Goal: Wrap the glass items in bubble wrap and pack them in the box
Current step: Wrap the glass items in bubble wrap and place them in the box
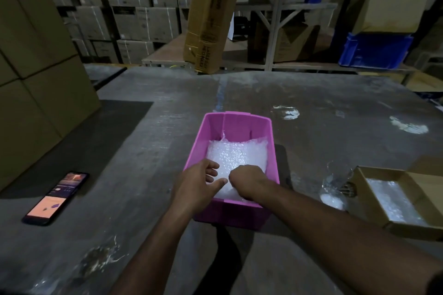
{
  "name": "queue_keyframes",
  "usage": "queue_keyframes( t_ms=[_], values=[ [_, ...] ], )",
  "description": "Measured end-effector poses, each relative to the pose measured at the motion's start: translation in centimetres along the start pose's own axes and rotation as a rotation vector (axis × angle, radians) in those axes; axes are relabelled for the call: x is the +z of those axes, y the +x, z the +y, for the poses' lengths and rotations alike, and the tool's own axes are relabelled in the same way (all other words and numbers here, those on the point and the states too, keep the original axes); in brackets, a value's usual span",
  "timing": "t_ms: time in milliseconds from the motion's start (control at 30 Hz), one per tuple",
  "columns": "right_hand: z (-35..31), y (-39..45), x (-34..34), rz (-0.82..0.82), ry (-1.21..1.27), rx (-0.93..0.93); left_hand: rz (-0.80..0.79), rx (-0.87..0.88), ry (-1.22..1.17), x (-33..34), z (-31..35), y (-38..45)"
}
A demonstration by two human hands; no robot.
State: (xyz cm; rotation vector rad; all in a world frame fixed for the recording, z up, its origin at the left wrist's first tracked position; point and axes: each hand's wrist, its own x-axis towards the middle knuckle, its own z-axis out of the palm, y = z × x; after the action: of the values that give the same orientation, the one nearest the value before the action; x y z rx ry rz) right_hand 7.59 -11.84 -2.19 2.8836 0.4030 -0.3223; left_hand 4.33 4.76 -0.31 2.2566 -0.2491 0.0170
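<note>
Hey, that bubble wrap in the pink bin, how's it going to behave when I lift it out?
The bubble wrap will probably be floppy: it lies crumpled against the pink bin wall. It likely weighs little, being thin air-filled plastic. Its glossy surface may slip, so the left hand and right hand should probably gather it together.

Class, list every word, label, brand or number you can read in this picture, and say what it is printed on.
Tall leaning carton: black print runs along its side and lower end, too blurred to read.
Phone: screen lit, its text too small to read.
Stacked cartons at the back: small labels, unreadable.
Pink bin, bubble wrap, small box: no text visible.
</note>
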Motion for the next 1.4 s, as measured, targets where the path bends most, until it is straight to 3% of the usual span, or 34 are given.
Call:
queue_keyframes(
  t_ms=[200,300,400,667,800,867,967,1067,1267,1400],
  values=[
    [1.7,-1.1,-0.6,0.268,0.164,0.134,-0.001,0.021,-0.012,0.2,-0.3,0.4],
    [2.5,-2.9,-2.4,0.440,0.365,0.184,0.101,0.066,0.009,0.3,-0.1,0.5],
    [3.1,-5.0,-4.0,0.514,0.608,0.244,0.218,0.124,-0.011,0.3,0.5,0.9],
    [4.3,-8.2,-3.8,0.603,1.257,0.267,0.304,0.028,-0.709,-0.5,3.8,1.8],
    [3.5,-10.2,-4.7,0.684,1.609,0.286,0.149,0.128,-0.898,-0.1,6.1,1.3],
    [3.2,-10.7,-5.1,0.699,1.669,0.269,0.053,0.172,-0.893,0.8,6.9,0.8],
    [3.1,-11.5,-5.3,0.677,1.690,0.215,0.027,0.174,-0.771,2.1,7.8,0.5],
    [4.1,-12.3,-5.4,0.707,1.698,0.220,0.031,0.124,-0.883,2.5,8.3,1.0],
    [7.7,-14.6,-5.4,0.946,1.654,0.344,0.005,0.085,-0.972,1.4,9.7,1.6],
    [10.4,-15.8,-5.2,1.047,1.733,0.435,-0.007,0.085,-0.897,1.1,10.9,1.7]
  ],
)
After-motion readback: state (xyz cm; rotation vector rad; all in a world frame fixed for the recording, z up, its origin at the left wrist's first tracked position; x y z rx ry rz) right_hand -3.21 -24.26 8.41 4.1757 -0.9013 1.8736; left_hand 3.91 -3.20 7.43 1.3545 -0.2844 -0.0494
